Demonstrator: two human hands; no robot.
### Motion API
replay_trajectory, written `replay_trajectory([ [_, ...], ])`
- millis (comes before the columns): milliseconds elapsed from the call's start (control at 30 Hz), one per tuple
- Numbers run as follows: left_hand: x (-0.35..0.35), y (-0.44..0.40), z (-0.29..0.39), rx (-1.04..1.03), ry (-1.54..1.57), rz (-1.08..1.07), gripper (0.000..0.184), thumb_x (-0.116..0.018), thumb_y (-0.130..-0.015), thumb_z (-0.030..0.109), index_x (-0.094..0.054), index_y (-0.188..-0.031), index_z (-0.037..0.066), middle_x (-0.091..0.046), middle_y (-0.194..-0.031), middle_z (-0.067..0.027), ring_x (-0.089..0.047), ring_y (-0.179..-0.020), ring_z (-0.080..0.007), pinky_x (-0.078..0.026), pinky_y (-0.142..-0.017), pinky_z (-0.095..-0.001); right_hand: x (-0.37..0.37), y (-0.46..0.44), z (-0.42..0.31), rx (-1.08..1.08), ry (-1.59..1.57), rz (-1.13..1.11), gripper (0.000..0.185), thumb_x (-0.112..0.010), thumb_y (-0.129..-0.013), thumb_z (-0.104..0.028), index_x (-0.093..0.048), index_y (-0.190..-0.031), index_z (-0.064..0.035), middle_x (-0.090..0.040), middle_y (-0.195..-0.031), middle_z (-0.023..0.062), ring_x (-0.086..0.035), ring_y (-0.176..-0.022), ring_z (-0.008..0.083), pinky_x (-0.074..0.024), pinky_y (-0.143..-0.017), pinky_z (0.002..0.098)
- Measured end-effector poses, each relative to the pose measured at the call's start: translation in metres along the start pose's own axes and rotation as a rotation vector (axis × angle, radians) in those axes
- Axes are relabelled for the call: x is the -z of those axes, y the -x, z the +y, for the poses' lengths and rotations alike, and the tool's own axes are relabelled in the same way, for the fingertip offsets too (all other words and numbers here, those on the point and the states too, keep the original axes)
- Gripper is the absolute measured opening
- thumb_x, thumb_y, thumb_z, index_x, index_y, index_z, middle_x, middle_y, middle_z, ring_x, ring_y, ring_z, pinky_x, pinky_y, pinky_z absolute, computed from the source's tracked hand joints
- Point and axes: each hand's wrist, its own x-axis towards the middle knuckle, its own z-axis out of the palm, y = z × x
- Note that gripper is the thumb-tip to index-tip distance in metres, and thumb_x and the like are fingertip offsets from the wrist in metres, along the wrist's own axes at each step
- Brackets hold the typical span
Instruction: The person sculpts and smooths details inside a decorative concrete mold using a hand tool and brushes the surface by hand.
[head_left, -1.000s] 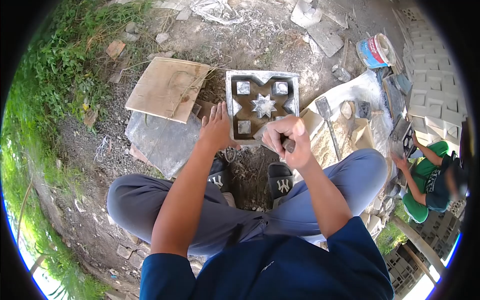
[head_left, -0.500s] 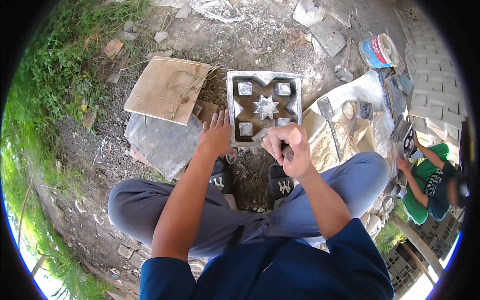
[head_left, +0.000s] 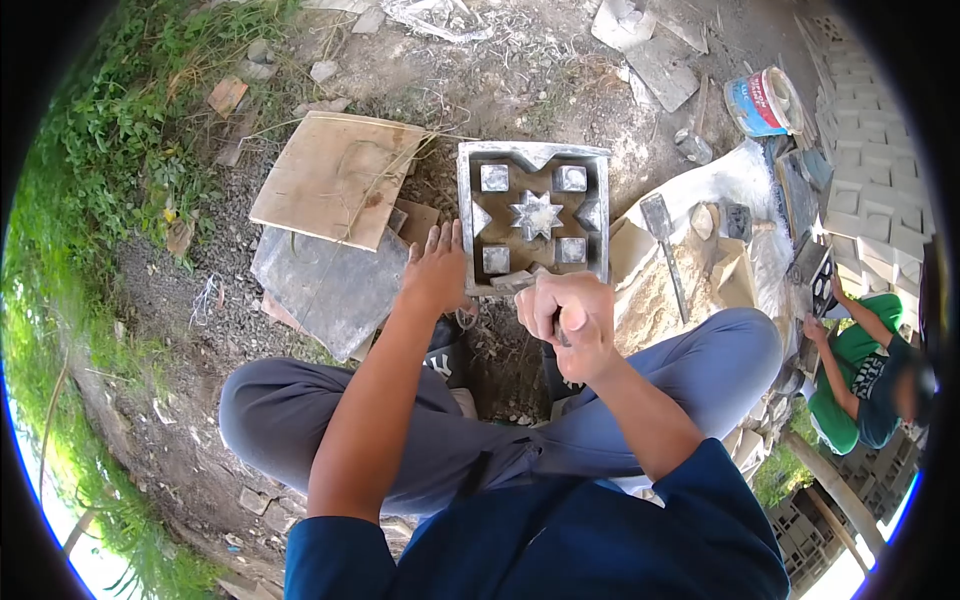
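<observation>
A square metal mould [head_left: 465,225] lies on the ground in front of my feet, with square blocks and an eight-pointed star [head_left: 537,215] standing inside it. Grey-brown material covers the floor between them. My left hand [head_left: 437,270] rests flat with fingers extended against the mould's left side near its lower corner. My right hand [head_left: 572,322] is closed around the handle of a trowel, just below the mould's near edge. The small blade [head_left: 512,279] shows at the mould's near inner side; most of the handle is hidden by my fingers.
Boards [head_left: 338,180] and a grey slab [head_left: 325,285] lie at the left. At the right are a sandy heap [head_left: 650,290] on a white sack, a long flat tool [head_left: 668,250] and a paint bucket [head_left: 757,104]. A co-worker [head_left: 865,375] crouches at the far right.
My right hand has moved slightly down and left along the mould's near edge, with the blade shifting left. My left hand stays at the mould's side. The view has shifted slightly.
</observation>
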Motion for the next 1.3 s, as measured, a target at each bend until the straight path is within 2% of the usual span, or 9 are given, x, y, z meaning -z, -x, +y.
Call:
replay_trajectory([
  [67, 0.005, -0.001, 0.001, 0.005, 0.028, 0.013, 0.142, -0.096, -0.059, 0.04, -0.005, -0.161, -0.002, -0.017, -0.168, -0.018, -0.017, -0.156, -0.0334, -0.023, -0.124, -0.0543, -0.002, 0.006, 0.019, -0.086, 0.142, -0.039, 0.072, -0.047, -0.102, -0.061, -0.042, -0.059, -0.0033, -0.04, -0.053, 0.0035, -0.034, -0.043, 0.0148, -0.0263, -0.044, 0.0308],
  [200, 0.005, -0.003, -0.001, -0.011, 0.053, 0.039, 0.141, -0.096, -0.061, 0.038, -0.005, -0.161, -0.001, -0.019, -0.168, -0.0181, -0.018, -0.156, -0.0337, -0.023, -0.124, -0.0554, -0.01, 0.01, 0.005, 0.068, 0.074, -0.068, 0.07, -0.048, -0.102, -0.059, -0.04, -0.06, -0.0041, -0.04, -0.054, 0.0031, -0.036, -0.045, 0.0154, -0.0271, -0.044, 0.0312],
  [400, 0.006, -0.007, -0.002, 0.0, 0.037, 0.053, 0.14, -0.096, -0.061, 0.038, -0.006, -0.161, -0.001, -0.021, -0.167, -0.0192, -0.02, -0.155, -0.0338, -0.023, -0.124, -0.0556, -0.023, 0.009, 0.019, 0.13, 0.292, -0.2, 0.054, -0.066, -0.096, -0.038, -0.038, -0.062, -0.0062, -0.033, -0.055, 0.0047, -0.036, -0.044, 0.0219, -0.0283, -0.044, 0.0355],
  [567, -0.011, -0.004, -0.017, 0.021, 0.072, 0.059, 0.138, -0.096, -0.061, 0.036, -0.008, -0.16, -0.002, -0.023, -0.166, -0.0196, -0.022, -0.154, -0.0337, -0.024, -0.124, -0.0534, -0.031, 0.009, 0.036, 0.108, 0.459, -0.307, 0.041, -0.075, -0.085, -0.016, -0.042, -0.064, -0.0077, -0.041, -0.056, 0.0045, -0.042, -0.048, 0.024, -0.0336, -0.045, 0.0357],
  [700, -0.018, 0.001, -0.035, -0.039, 0.12, 0.094, 0.136, -0.095, -0.061, 0.035, -0.01, -0.159, -0.004, -0.026, -0.165, -0.0221, -0.024, -0.153, -0.0367, -0.025, -0.124, -0.0505, -0.04, 0.01, 0.019, 0.316, 0.323, -0.171, 0.036, -0.074, -0.084, -0.01, -0.043, -0.065, -0.0059, -0.042, -0.057, 0.0053, -0.042, -0.047, 0.0239, -0.035, -0.046, 0.0358],
  [867, -0.029, 0.001, -0.048, -0.124, 0.17, 0.158, 0.132, -0.094, -0.062, 0.032, -0.012, -0.158, -0.008, -0.029, -0.162, -0.026, -0.024, -0.152, -0.0395, -0.025, -0.124, -0.0473, -0.038, 0.016, 0.025, 0.318, 0.461, -0.161, 0.03, -0.074, -0.083, -0.004, -0.048, -0.066, -0.0053, -0.047, -0.06, 0.0055, -0.045, -0.047, 0.0248, -0.0372, -0.045, 0.036],
  [1000, -0.025, 0.004, -0.043, -0.174, 0.228, 0.194, 0.131, -0.092, -0.062, 0.039, -0.016, -0.156, -0.012, -0.026, -0.161, -0.0311, -0.022, -0.152, -0.0422, -0.024, -0.124, -0.0433, -0.04, 0.017, 0.03, 0.354, 0.472, -0.143, 0.031, -0.074, -0.081, -0.001, -0.048, -0.065, -0.0043, -0.049, -0.06, 0.0072, -0.048, -0.047, 0.0245, -0.0402, -0.044, 0.0354],
  [1100, -0.02, -0.002, -0.039, -0.226, 0.273, 0.22, 0.138, -0.091, -0.059, 0.057, -0.019, -0.155, -0.012, -0.028, -0.16, -0.0304, -0.022, -0.152, -0.0421, -0.024, -0.124, -0.046, -0.037, 0.01, 0.012, 0.355, 0.454, -0.133, 0.031, -0.073, -0.081, 0.001, -0.047, -0.064, -0.0044, -0.048, -0.059, 0.0076, -0.048, -0.046, 0.0245, -0.0406, -0.044, 0.0349],
  [1300, -0.019, -0.01, -0.034, -0.239, 0.253, 0.163, 0.14, -0.088, -0.059, 0.063, -0.02, -0.154, -0.014, -0.027, -0.16, -0.0329, -0.02, -0.152, -0.044, -0.023, -0.125, -0.0458, -0.023, 0.011, 0.018, 0.247, 0.407, -0.095, 0.034, -0.069, -0.084, 0.002, -0.045, -0.062, -0.0063, -0.043, -0.055, 0.0061, -0.043, -0.042, 0.0243, -0.0347, -0.041, 0.0365],
])
